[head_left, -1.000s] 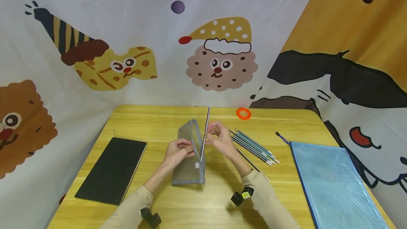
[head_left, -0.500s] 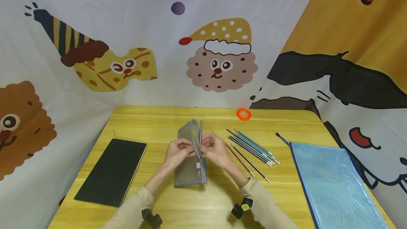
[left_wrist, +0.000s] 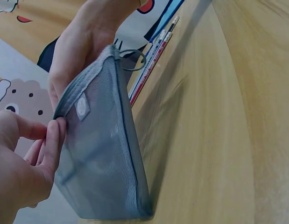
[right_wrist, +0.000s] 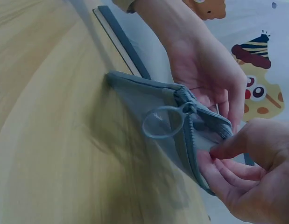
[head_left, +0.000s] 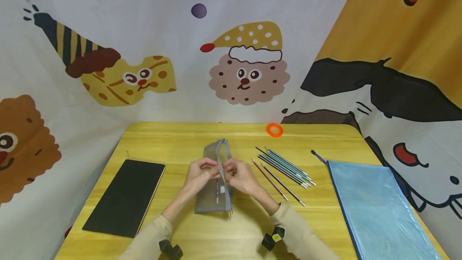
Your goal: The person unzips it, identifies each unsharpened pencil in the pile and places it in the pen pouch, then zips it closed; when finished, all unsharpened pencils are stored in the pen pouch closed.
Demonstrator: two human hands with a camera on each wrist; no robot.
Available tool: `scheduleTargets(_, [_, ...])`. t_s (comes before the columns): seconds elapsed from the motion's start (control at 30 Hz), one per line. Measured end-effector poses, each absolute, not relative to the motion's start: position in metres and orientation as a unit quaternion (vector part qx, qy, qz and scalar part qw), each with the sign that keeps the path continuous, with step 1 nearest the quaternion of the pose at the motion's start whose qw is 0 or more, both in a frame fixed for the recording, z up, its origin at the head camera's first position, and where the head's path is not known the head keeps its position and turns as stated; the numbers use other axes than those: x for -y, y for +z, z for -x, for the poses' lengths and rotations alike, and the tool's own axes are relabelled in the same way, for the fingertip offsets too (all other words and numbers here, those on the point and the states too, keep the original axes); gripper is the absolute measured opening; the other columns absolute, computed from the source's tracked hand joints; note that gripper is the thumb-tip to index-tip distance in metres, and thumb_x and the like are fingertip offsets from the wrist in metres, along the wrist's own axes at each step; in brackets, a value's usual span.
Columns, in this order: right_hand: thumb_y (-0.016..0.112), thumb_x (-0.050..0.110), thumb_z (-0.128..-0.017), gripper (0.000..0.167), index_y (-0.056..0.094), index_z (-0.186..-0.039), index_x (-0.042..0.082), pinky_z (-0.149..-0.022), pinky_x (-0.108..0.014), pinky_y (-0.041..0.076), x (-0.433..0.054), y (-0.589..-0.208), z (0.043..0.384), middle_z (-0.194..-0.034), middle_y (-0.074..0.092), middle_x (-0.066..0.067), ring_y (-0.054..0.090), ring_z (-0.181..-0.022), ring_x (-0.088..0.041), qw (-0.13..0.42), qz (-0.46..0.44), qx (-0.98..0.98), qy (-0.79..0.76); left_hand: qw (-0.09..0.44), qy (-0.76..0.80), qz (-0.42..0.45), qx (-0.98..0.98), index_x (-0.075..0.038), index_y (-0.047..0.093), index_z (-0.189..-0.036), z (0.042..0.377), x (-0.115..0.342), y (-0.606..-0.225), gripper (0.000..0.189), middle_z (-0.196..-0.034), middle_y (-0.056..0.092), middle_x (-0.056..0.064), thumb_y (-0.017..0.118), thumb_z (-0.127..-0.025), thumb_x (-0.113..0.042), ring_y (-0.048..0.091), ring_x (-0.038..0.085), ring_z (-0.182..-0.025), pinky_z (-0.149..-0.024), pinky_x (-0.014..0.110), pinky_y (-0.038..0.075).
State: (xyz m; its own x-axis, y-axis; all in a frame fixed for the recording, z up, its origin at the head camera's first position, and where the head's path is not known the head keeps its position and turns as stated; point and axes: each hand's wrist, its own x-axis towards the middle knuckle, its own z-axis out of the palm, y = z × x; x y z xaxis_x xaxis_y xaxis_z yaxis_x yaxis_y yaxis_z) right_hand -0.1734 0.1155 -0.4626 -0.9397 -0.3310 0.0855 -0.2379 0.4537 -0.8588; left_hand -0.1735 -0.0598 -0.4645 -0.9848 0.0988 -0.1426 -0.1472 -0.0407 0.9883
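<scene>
A grey mesh pencil case [head_left: 211, 198] stands unzipped in front of me, a ring [right_wrist: 163, 122] hanging from its zip. My left hand [head_left: 197, 176] pinches the left rim of its mouth between thumb and fingers. My right hand [head_left: 241, 176] is at the mouth, thumb and fingertips pinched together just inside the rim. The lower part of a slim pencil [head_left: 217, 193] shows through the mesh; its upper part is hidden by the hands. In the right wrist view, the fingers [right_wrist: 219, 177] of my right hand reach over the zip edge.
Right of the case lie a red pencil [head_left: 268, 179], a black pencil [head_left: 283, 185] and a bunch of dark and teal pencils [head_left: 286, 167]. A black notebook [head_left: 124, 198] lies left, a blue zip folder [head_left: 379, 208] right. An orange ring [head_left: 275, 130] rests near the back edge.
My right hand has moved left and down to the case's mouth, and the pencil, which stood up above the rim, has slid down inside. My left hand stays on the rim.
</scene>
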Motion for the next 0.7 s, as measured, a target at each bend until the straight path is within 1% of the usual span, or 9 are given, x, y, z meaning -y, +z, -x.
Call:
scheduleTargets(0.1, [0.065, -0.003, -0.088, 0.020, 0.066, -0.108, -0.003, -0.064, -0.019, 0.062, -0.116, -0.463, 0.173, -0.091, 0.073, -0.013, 0.069, -0.079, -0.017, 0.042, 0.167, -0.855, -0.489, 0.086, 0.721, 0.019, -0.688, 0.010, 0.066, -0.106, 0.174, 0.059, -0.464, 0.018, -0.096, 0.072, 0.018, 0.069, -0.090, 0.001, 0.071, 0.015, -0.074, -0.075, 0.024, 0.067])
scheduleTargets(0.17, [0.065, -0.002, -0.089, 0.020, 0.067, -0.109, -0.002, -0.063, -0.020, 0.062, -0.117, -0.461, 0.173, -0.092, 0.072, -0.014, 0.069, -0.078, -0.018, 0.044, 0.163, -0.852, -0.496, 0.085, 0.722, 0.020, -0.686, 0.010, 0.066, -0.106, 0.175, 0.060, -0.465, 0.018, -0.096, 0.072, 0.019, 0.069, -0.090, 0.002, 0.071, 0.015, -0.073, -0.075, 0.023, 0.067])
scheduleTargets(0.3, [0.067, 0.001, -0.091, 0.020, 0.067, -0.111, -0.003, -0.059, -0.021, 0.063, -0.124, -0.457, 0.173, -0.093, 0.072, -0.014, 0.070, -0.076, -0.021, 0.022, 0.160, -0.850, -0.502, 0.085, 0.720, 0.021, -0.688, 0.011, 0.066, -0.107, 0.175, 0.061, -0.466, 0.019, -0.097, 0.072, 0.021, 0.069, -0.090, 0.003, 0.071, 0.014, -0.073, -0.074, 0.023, 0.067])
scheduleTargets(0.4, [0.070, 0.005, -0.092, 0.026, 0.067, -0.116, -0.002, -0.063, -0.022, 0.063, -0.132, -0.454, 0.175, -0.095, 0.074, -0.013, 0.072, -0.080, -0.023, -0.006, 0.156, -0.856, -0.493, 0.085, 0.719, 0.022, -0.690, 0.010, 0.066, -0.107, 0.175, 0.061, -0.466, 0.019, -0.097, 0.072, 0.021, 0.070, -0.090, 0.002, 0.071, 0.014, -0.072, -0.073, 0.023, 0.066])
scheduleTargets(0.53, [0.071, 0.009, -0.093, 0.034, 0.065, -0.126, 0.001, -0.070, -0.024, 0.065, -0.147, -0.451, 0.179, -0.099, 0.076, -0.011, 0.074, -0.087, -0.025, -0.024, 0.148, -0.866, -0.478, 0.087, 0.716, 0.024, -0.692, 0.009, 0.066, -0.107, 0.175, 0.062, -0.466, 0.019, -0.096, 0.072, 0.019, 0.070, -0.090, 0.002, 0.070, 0.014, -0.073, -0.073, 0.023, 0.066])
scheduleTargets(0.7, [0.071, 0.011, -0.093, 0.036, 0.065, -0.128, 0.003, -0.068, -0.026, 0.065, -0.171, -0.448, 0.183, -0.100, 0.076, -0.009, 0.074, -0.087, -0.026, -0.038, 0.141, -0.882, -0.449, 0.088, 0.714, 0.025, -0.694, 0.009, 0.066, -0.108, 0.175, 0.064, -0.465, 0.020, -0.097, 0.072, 0.019, 0.070, -0.090, 0.002, 0.070, 0.013, -0.073, -0.074, 0.022, 0.066])
